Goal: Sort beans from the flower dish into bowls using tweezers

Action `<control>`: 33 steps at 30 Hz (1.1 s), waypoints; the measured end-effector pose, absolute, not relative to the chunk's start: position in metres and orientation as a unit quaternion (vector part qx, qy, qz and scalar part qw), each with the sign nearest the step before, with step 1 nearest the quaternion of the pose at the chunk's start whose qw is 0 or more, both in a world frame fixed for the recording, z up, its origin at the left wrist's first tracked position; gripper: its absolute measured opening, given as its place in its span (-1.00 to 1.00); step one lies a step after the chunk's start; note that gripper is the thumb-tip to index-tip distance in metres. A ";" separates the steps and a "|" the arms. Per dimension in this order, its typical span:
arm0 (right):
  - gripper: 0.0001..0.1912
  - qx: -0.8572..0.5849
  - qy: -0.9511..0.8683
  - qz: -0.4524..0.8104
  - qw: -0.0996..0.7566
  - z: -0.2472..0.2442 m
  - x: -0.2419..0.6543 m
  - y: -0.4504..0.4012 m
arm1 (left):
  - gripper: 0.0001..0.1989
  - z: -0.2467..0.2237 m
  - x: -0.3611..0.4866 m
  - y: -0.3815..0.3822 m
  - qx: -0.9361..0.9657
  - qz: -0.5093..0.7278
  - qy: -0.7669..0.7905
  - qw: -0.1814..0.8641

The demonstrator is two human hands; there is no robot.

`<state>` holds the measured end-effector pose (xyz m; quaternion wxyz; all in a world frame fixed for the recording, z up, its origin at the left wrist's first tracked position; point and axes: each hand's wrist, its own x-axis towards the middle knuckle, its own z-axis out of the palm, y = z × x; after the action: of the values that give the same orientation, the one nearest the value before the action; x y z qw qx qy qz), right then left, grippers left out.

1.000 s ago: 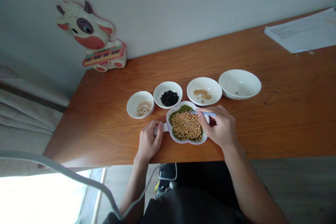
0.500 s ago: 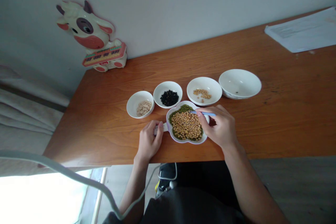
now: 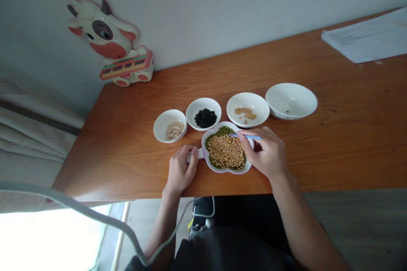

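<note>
Right grip (image 3: pixel 265 152): closed, thumb and fingers pinching a slim blue implement (image 3: pixel 251 137); its tip points left, at the yellow beans (image 3: pixel 226 152) near the far side of a lobed white dish (image 3: pixel 227 172); whether the tip touches them cannot be told. Left grip (image 3: pixel 182 168): closed around the dish's handle (image 3: pixel 200 153); the dish sits near the front edge of the tabletop (image 3: pixel 133 165), between the two hands; its yellow beans lie over green beans (image 3: pixel 225 129), which show around the margin. Beyond the dish, four white bowls form a row; from left to right, they contain pale flat pieces (image 3: pixel 174 131), black beans (image 3: pixel 205 118), a small batch of yellow beans (image 3: pixel 245 113) and, in the largest bowl (image 3: pixel 292 96), one dark speck. Farther out, a cow-shaped toy (image 3: pixel 116 44) stands at back left; papers (image 3: pixel 370 38) lie at back right.
</note>
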<state>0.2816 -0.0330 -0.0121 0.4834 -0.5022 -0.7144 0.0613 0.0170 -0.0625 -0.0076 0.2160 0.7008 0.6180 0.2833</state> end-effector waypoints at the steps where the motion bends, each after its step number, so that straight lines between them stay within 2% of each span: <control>1: -0.88 -0.501 -0.713 0.059 0.486 -0.012 0.282 -0.033 | -0.64 -0.008 0.017 -0.063 0.701 0.283 0.618 0.216; 13: -0.75 -0.528 -0.601 -0.047 0.598 -0.008 0.284 -0.037 | -0.65 -0.008 0.017 -0.063 0.699 0.285 0.618 0.217; 17: -0.82 -0.559 -0.582 -0.017 0.590 -0.009 0.283 -0.035 | -0.65 -0.007 0.017 -0.063 0.699 0.286 0.618 0.218; 27: -0.85 -0.485 -0.710 0.085 0.504 -0.013 0.279 -0.032 | -0.65 -0.008 0.017 -0.063 0.698 0.286 0.618 0.220; 33: -0.85 -0.482 -0.715 0.098 0.496 -0.014 0.280 -0.033 | -0.66 -0.009 0.016 -0.063 0.699 0.286 0.617 0.221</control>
<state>0.2802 -0.0333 -0.0136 0.4964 -0.4818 -0.7154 0.0978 0.0164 -0.0627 -0.0094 0.2206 0.6991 0.6173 0.2856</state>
